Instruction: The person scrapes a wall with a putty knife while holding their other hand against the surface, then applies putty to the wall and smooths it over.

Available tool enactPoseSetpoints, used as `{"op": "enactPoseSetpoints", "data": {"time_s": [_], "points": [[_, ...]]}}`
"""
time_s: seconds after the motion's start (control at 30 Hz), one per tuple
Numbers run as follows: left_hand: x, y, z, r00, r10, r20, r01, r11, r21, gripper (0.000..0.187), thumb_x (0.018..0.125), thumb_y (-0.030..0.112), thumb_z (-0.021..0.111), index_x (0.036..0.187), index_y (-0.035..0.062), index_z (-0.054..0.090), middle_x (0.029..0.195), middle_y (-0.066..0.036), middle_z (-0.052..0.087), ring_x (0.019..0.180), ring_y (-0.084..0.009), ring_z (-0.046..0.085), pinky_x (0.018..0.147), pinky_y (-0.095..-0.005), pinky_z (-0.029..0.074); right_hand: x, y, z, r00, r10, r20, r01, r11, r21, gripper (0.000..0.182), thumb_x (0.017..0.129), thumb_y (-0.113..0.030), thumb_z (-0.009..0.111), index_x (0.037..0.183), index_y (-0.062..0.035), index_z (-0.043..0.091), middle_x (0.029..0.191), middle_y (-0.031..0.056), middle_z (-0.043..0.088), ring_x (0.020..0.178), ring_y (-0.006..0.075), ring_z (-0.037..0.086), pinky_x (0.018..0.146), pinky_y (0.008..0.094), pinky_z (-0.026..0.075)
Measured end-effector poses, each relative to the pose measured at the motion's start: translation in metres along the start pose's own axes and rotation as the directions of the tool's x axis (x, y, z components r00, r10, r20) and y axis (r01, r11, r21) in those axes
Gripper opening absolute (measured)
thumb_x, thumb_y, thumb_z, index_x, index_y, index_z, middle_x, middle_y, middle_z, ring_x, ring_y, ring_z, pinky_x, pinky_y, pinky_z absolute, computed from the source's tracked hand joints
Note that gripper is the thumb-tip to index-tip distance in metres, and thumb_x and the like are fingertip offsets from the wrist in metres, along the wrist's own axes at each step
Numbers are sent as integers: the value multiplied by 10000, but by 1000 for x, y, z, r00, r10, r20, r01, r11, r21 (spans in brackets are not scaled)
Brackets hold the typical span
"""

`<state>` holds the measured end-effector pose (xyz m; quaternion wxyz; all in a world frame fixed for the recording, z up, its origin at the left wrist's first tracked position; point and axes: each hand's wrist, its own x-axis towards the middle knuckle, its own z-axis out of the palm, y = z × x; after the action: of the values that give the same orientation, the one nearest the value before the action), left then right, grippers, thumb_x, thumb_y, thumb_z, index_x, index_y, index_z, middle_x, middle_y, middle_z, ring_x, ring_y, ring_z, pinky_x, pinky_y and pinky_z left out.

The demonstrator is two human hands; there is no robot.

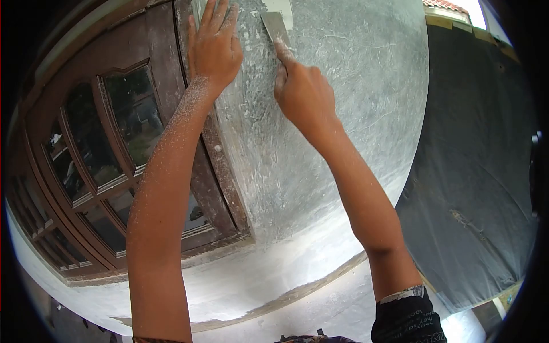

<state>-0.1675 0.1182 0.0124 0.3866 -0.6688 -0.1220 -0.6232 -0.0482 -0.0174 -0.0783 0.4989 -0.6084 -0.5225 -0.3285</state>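
Observation:
My right hand (306,91) grips a putty knife (276,26), its index finger stretched along the blade. The blade lies against the grey wall (354,74) near the top of the view, beside a pale patch (284,7). Its handle is hidden inside my fist. To the left, my left hand (216,51) rests open on the wall's edge next to the window frame, fingers extended upward. White dust covers my left wrist and forearm, and some clings to my right index finger.
A brown wooden window (103,137) with glass panes fills the left side. Below it runs a white lower wall band (286,268) with a ledge. A dark sheet (474,160) hangs at the right, with roof tiles (449,6) above it.

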Motion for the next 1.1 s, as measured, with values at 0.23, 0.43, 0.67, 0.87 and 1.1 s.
{"op": "enactPoseSetpoints", "data": {"time_s": [0.23,0.43,0.67,0.87,1.1], "points": [[-4,-7,-8,993,110,34,-109,993,-44,582,877,75,478,1433,-95,488,1565,-228,429,1511,-370,309,1250,-523,188,-56,-8,3,993,45,113,-38,997,-65,524,953,-156,562,1476,-179,533,722,263,671,657,445,674,656,532,550],[-11,-12,7,988,148,-37,-146,989,38,480,1039,163,419,1506,84,488,1625,-59,391,1530,-249,294,1261,-524,183,-23,-11,-4,999,43,28,-41,998,-51,548,957,-149,565,1499,-209,515,720,245,673,668,423,684,636,535,537],[-10,-1,-7,996,65,54,-60,994,-89,598,873,68,481,1447,-100,467,1566,-231,424,1511,-365,310,1253,-509,187,-25,-11,3,997,62,39,-60,997,-51,550,953,-137,567,1497,-205,518,684,259,652,652,424,677,630,544,533],[-10,-1,-6,998,52,42,-47,994,-98,605,863,58,487,1448,-91,472,1567,-231,423,1510,-362,313,1258,-499,181,-64,-9,6,997,19,68,-15,998,-59,503,974,-162,553,1477,-170,535,694,260,653,616,453,649,615,537,525],[-14,-11,9,990,120,-72,-124,991,-47,559,943,78,491,1502,80,493,1611,-47,413,1528,-230,299,1265,-520,183,-26,-7,4,998,0,58,-2,999,37,595,937,-154,568,1522,-201,471,721,245,675,639,429,678,618,553,544]]}}
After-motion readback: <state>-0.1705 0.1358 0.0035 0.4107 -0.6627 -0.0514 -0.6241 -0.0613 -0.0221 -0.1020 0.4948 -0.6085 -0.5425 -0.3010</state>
